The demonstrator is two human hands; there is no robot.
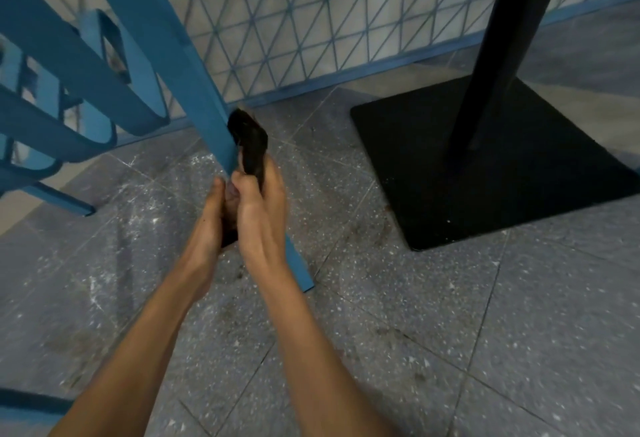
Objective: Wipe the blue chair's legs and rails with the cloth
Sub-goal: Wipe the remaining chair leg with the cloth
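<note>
Head view: a person's right hand [260,209] holds a crumpled black cloth [251,145], fingers clamped on it, against a slanted leg [194,90] of the blue-painted chair [69,45] on the speckled grey tiled floor [415,332]. The left hand [211,218] curls in beside the leg, its grasp hidden. A black square pedestal base [433,166] stands nearby.

No text is showing anywhere in this view. The chair [194,90], the cloth [251,145], the mesh fence [311,21], the black base [450,166] and the floor [415,332] are carrying no lettering, label, brand, number or sign that can be read.
</note>
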